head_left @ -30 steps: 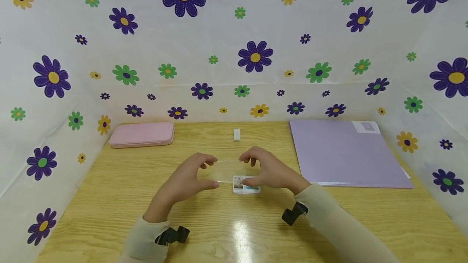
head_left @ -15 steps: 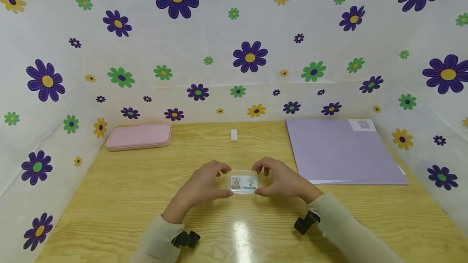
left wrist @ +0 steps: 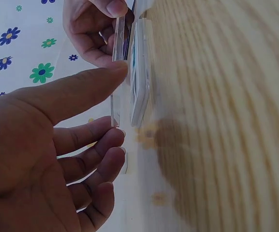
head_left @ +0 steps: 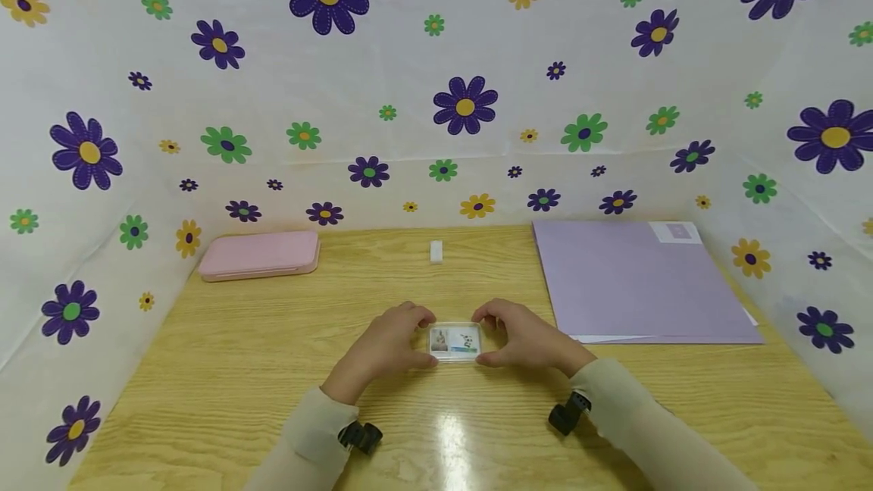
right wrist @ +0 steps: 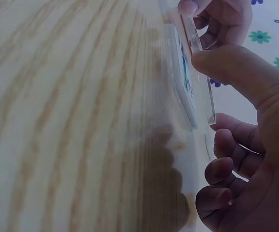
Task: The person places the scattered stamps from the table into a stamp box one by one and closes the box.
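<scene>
In the head view a small white case [head_left: 443, 342] with printed pictures lies on the wooden table. Directly over it is a clear plastic lid [left wrist: 115, 104], which both wrist views show slightly apart from the case. My left hand [head_left: 394, 340] pinches the lid's left end between thumb and fingers. At the opposite end, my right hand [head_left: 525, 337] pinches it the same way. Seen edge-on in the right wrist view, the lid [right wrist: 211, 104] stands beside the case [right wrist: 182, 72] with a narrow gap between them. What the case contains is not shown.
A pink pencil case [head_left: 261, 254] lies at the back left. Behind the hands stands a small white block [head_left: 436, 251]. The purple folder [head_left: 641, 286] covers the right part of the table [head_left: 225, 370], and flowered cloth [head_left: 395, 59] encloses the back and sides.
Both hands have brought the clear lid towards me and slightly right, from behind and left of the white case to directly over it. Over the last half second they moved only slightly.
</scene>
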### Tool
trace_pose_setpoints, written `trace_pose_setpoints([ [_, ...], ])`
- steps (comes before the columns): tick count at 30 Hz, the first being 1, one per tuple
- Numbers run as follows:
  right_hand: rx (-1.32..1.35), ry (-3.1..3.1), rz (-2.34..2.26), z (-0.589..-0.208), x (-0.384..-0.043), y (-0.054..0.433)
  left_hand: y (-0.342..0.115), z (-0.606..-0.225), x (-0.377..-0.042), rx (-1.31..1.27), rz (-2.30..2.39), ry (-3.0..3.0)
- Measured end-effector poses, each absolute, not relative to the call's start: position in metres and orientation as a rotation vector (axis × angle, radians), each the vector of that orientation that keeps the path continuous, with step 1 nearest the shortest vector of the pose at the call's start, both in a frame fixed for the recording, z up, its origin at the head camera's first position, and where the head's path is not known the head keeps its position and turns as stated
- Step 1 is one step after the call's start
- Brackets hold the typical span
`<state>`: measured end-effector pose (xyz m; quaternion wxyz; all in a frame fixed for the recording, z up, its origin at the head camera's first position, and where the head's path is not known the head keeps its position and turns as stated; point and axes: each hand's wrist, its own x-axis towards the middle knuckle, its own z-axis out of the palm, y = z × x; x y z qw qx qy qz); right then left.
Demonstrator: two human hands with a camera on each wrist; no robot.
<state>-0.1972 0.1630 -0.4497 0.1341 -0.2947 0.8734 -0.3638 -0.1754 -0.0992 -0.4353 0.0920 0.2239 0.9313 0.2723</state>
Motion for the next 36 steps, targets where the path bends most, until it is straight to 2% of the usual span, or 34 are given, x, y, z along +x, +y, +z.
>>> trace_pose_setpoints([
  [36,-0.870,2.508,-0.969,-0.4520,-0.2045,0.1615,-0.0937,-0.4413,-0.1828,0.607,0.768,2.701],
])
